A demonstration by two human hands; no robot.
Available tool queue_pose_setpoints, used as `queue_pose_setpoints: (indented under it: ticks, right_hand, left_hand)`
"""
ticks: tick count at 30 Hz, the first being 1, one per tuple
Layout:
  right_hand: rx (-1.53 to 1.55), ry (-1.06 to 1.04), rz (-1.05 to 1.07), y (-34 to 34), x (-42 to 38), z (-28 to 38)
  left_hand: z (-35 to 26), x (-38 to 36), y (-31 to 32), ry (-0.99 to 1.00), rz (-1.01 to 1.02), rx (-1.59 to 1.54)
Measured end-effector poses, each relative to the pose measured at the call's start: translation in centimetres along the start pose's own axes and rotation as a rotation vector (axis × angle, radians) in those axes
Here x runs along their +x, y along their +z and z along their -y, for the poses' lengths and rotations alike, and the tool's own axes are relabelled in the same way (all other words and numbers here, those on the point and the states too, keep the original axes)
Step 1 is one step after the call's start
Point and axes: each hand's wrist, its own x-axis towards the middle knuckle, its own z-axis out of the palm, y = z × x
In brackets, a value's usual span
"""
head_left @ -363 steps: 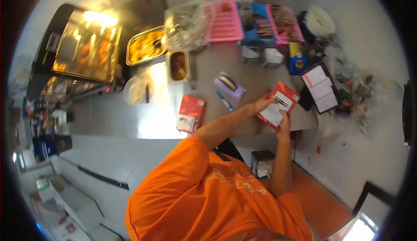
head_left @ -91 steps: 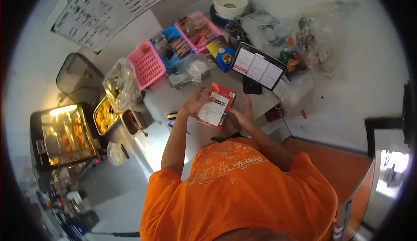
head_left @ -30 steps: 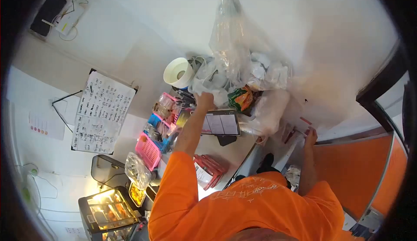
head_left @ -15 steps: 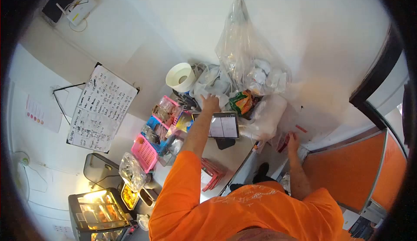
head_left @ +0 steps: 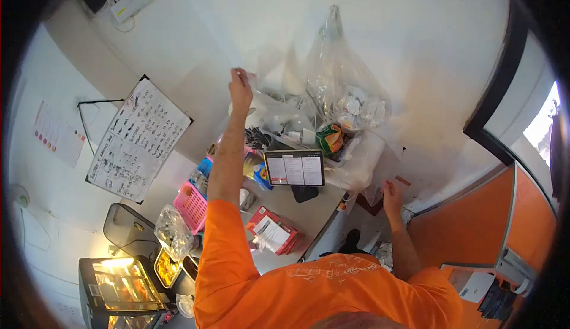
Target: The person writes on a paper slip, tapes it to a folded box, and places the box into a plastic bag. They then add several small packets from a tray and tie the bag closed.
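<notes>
My left hand [head_left: 240,91] is raised in front of the wall, above the heap of white plastic bags [head_left: 279,109]. Its fingers are pinched together at a thin, pale, see-through piece too faint to name. Low on the right, my right hand [head_left: 391,198] has curled fingers beside the edge of a clear plastic bag [head_left: 362,163]; whether it grips the film is hard to make out. A dark red object [head_left: 369,204] lies behind that hand. Between my arms stands a tablet [head_left: 294,169] with a lit screen, on the counter [head_left: 317,204].
Red boxes [head_left: 273,231] with a paper slip lie on the counter. A pink basket [head_left: 190,207] and a heated display case [head_left: 122,284] are at left. A large clear bag [head_left: 332,62] hangs on the wall. Orange panels [head_left: 475,216] stand at right.
My left hand has moved from the white bags up and left to in front of the wall. My right hand has shifted slightly left, away from the dark red object. The view has turned somewhat.
</notes>
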Motion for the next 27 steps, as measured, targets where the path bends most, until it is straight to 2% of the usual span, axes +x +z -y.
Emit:
queue_pose_setpoints:
  ticks: [2,4,5,7,8,10,12,13,16,17,20,21,23,24,25,26,27]
  right_hand:
    - [-0.064,-0.219,0.033,1.8,1.5,5.0]
    - [-0.172,-0.553,-0.020,3.0,2.5,15.6]
    - [-0.202,-0.798,-0.137,3.6,2.9,20.7]
    - [-0.132,-0.859,-0.314,4.5,1.1,30.6]
    - [-0.119,-0.987,-0.358,4.9,0.1,35.4]
    - [-0.172,-1.055,-0.179,5.1,-0.9,39.4]
    - [-0.290,-0.908,0.267,5.0,-1.7,40.5]
    - [-0.243,-0.933,0.368,4.4,-2.3,41.3]
    - [-0.111,-0.753,0.389,2.4,-7.4,42.4]
    - [-0.154,-0.834,0.248,1.8,-8.4,42.1]
    - [-0.189,-0.479,0.191,-2.4,-10.4,43.0]
    - [-0.181,-0.538,0.195,-3.4,-9.9,42.2]
    - [0.079,-0.482,0.150,-6.0,-9.1,40.1]
    - [0.042,-0.352,0.216,-8.8,-8.6,39.4]
    - [0.007,-0.221,0.281,-11.9,-8.0,38.6]
    - [0.020,-0.439,0.280,-14.4,-7.5,35.9]
    - [0.153,-0.474,0.369,-15.2,-8.4,35.1]
  left_hand:
    - [-4.7,1.8,-3.9,0.023,0.030,-0.157]
    - [-10.2,2.5,-8.3,0.100,0.083,-0.247]
    - [-13.5,1.9,-10.5,0.162,0.123,-0.261]
    - [-18.1,0.2,-14.1,0.271,0.232,-0.288]
    - [-19.7,-1.0,-15.7,0.316,0.301,-0.302]
    - [-22.5,-3.8,-18.7,0.395,0.398,-0.378]
    - [-24.3,-6.8,-21.4,0.457,0.445,-0.501]
    - [-24.2,-7.5,-22.6,0.613,0.396,-0.339]
    - [-22.9,-10.6,-22.7,0.627,0.383,0.085]
    - [-22.6,-11.1,-22.6,0.381,0.471,0.063]
    - [-16.9,-13.2,-21.3,0.194,0.631,-0.123]
    - [-16.0,-14.2,-21.4,-0.005,0.784,-0.292]
    - [-15.2,-14.6,-22.2,-0.039,1.230,-0.458]
    - [-14.9,-14.6,-22.6,-0.050,1.449,-0.541]
    - [-15.6,-14.1,-24.0,-0.045,1.572,-0.708]
    - [-15.4,-15.1,-23.9,-0.069,1.461,-1.269]
    - [-15.2,-16.2,-23.4,-0.090,1.342,-1.662]
